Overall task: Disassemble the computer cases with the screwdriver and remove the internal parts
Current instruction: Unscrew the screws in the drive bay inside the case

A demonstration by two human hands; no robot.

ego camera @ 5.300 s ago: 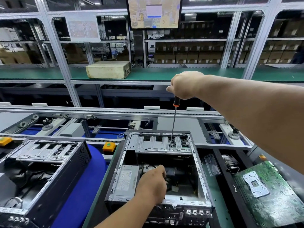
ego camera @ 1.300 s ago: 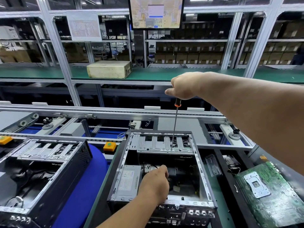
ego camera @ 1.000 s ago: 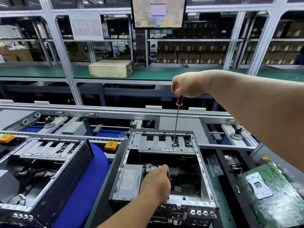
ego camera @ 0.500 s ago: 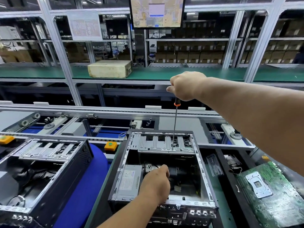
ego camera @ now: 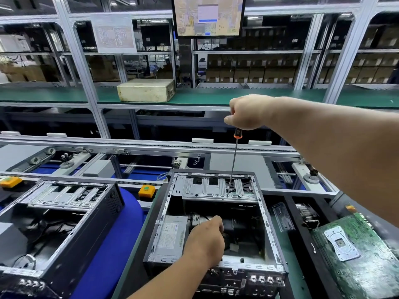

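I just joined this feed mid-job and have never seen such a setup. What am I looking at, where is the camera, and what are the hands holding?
There is no machine here: a person works with two bare hands, and the one picture comes from a camera worn on the head, looking forward and down.

In the middle stands an open computer case on a workbench beside a conveyor line. The right hand grips a long screwdriver, held nearly upright, its tip down on the metal drive cage at the case's far end. The left hand reaches inside the case beside the grey power supply; what it grasps is hidden.

To the left stands a second open case. To the right lies a green circuit board, already outside a case. A beige box sits on the shelf behind.
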